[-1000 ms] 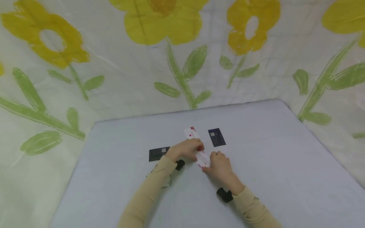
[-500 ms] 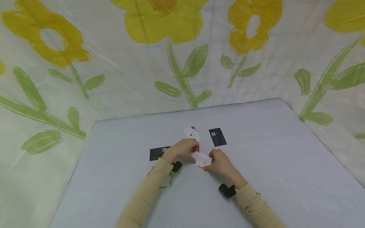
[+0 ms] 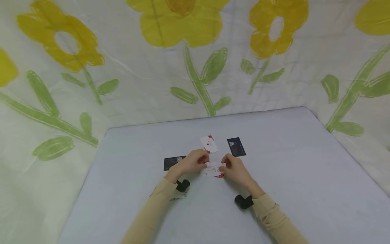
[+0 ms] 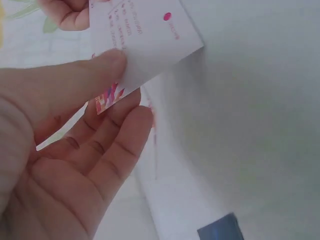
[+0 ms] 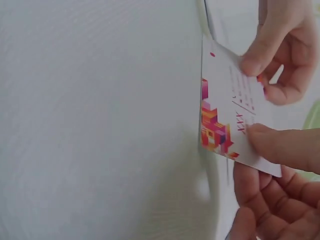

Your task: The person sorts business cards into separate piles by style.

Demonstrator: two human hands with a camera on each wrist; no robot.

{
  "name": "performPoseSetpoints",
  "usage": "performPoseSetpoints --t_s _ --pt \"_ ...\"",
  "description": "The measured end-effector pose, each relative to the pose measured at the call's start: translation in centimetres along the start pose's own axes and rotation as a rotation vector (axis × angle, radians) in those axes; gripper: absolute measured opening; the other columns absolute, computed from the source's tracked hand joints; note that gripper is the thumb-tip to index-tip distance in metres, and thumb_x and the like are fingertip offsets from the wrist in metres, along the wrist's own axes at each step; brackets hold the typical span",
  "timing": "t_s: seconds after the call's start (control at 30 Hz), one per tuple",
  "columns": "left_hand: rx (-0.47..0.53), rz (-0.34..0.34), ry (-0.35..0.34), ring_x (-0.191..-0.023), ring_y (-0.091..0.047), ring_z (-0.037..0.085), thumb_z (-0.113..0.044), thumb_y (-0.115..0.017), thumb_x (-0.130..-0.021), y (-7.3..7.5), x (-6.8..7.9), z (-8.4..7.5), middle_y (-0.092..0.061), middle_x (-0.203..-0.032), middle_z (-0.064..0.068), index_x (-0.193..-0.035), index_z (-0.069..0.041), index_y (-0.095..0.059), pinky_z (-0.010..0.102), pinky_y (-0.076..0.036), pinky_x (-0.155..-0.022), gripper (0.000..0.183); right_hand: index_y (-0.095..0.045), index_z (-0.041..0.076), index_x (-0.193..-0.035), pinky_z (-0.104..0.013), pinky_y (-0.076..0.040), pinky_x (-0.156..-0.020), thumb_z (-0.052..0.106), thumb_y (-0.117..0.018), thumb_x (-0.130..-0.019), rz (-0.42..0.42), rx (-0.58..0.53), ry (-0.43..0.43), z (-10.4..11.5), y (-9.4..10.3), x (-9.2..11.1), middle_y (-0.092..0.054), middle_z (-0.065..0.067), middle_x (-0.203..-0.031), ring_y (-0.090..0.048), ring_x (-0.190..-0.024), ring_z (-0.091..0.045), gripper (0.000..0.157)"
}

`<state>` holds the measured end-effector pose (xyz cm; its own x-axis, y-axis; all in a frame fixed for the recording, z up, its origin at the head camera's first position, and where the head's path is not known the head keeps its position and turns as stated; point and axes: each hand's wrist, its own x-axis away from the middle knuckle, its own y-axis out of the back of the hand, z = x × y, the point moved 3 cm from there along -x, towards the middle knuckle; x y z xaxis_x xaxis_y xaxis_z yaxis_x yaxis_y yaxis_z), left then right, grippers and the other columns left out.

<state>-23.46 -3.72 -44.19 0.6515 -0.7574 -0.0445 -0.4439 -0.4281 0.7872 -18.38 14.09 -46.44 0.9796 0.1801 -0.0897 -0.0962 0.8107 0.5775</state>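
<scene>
Between both hands is a white business card with pink print and a pink-orange block pattern in its corners. My left hand pinches its left end, thumb on the printed face, as the left wrist view shows. At the other end my right hand pinches it too, thumb on top and fingers beneath in the right wrist view. The card is tilted with its printed side toward me. Just beyond it, another white card with red flower-like corners lies on the table.
A dark card with a QR code lies at the back right. A second dark card is partly covered by the left hand. Under the left forearm shows a white-and-green paper piece. A flower-printed curtain hangs behind the table.
The held card has turned from slanted to nearly level across my view and tilted up toward me. My left hand has drawn back slightly from the far white card, which shows more fully.
</scene>
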Motion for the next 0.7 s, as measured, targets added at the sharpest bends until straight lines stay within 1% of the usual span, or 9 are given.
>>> performPoseSetpoints --t_s 0.07,0.17,0.3,0.4,0.5,0.7 --pt "0.044 -0.035 -0.02 -0.077 -0.05 0.015 0.002 -0.063 -0.084 0.5 0.8 -0.2 -0.054 -0.081 0.004 -0.089 0.0 -0.057 0.025 -0.043 -0.068 0.008 -0.056 0.0 -0.091 -0.023 -0.04 -0.056 0.003 -0.069 -0.081 -0.016 -0.029 0.033 0.5 0.0 0.0 -0.054 -0.003 -0.074 -0.049 -0.067 -0.014 0.017" --pt "0.113 -0.073 -0.02 -0.079 -0.054 0.015 0.002 -0.063 -0.085 1.3 2.1 -0.6 -0.058 -0.085 0.005 -0.091 0.002 -0.059 0.026 -0.047 -0.07 0.007 -0.057 0.001 -0.09 -0.024 -0.042 -0.059 0.003 -0.07 -0.08 -0.025 -0.052 0.095 1.2 0.0 0.0 -0.057 -0.003 -0.078 -0.052 -0.069 -0.014 0.017" --pt "0.165 -0.085 0.005 -0.077 -0.053 0.012 0.0 -0.065 -0.084 1.7 3.7 -1.0 -0.059 -0.084 0.002 -0.091 0.001 -0.061 0.024 -0.047 -0.069 0.008 -0.057 0.003 -0.089 -0.023 -0.043 -0.06 0.005 -0.071 -0.079 0.019 -0.065 0.126 1.9 -0.2 0.2 -0.057 -0.001 -0.078 -0.053 -0.069 -0.013 0.017" --pt "0.172 -0.078 0.026 -0.074 -0.051 0.011 0.0 -0.067 -0.082 1.6 4.9 -1.1 -0.058 -0.081 -0.001 -0.091 0.001 -0.062 0.023 -0.046 -0.067 0.01 -0.057 0.004 -0.088 -0.023 -0.043 -0.061 0.006 -0.071 -0.08 0.084 -0.08 0.108 2.2 -0.7 0.4 -0.056 0.0 -0.076 -0.052 -0.069 -0.013 0.016" --pt "0.176 -0.067 0.044 -0.073 -0.05 0.011 0.0 -0.068 -0.081 1.1 5.9 -1.1 -0.058 -0.081 -0.002 -0.092 0.001 -0.062 0.023 -0.046 -0.067 0.013 -0.058 0.004 -0.087 -0.022 -0.043 -0.061 0.006 -0.071 -0.08 0.143 -0.077 0.095 2.3 -1.2 0.6 -0.054 0.001 -0.075 -0.05 -0.069 -0.013 0.016" --pt "0.212 -0.034 0.068 -0.068 -0.048 0.009 0.001 -0.068 -0.081 0.0 6.6 -0.9 -0.056 -0.077 -0.001 -0.091 0.002 -0.061 0.022 -0.044 -0.063 0.013 -0.058 0.003 -0.083 -0.022 -0.04 -0.059 0.005 -0.072 -0.077 0.205 -0.048 0.111 2.1 -1.8 1.0 -0.051 0.001 -0.072 -0.047 -0.067 -0.012 0.015"
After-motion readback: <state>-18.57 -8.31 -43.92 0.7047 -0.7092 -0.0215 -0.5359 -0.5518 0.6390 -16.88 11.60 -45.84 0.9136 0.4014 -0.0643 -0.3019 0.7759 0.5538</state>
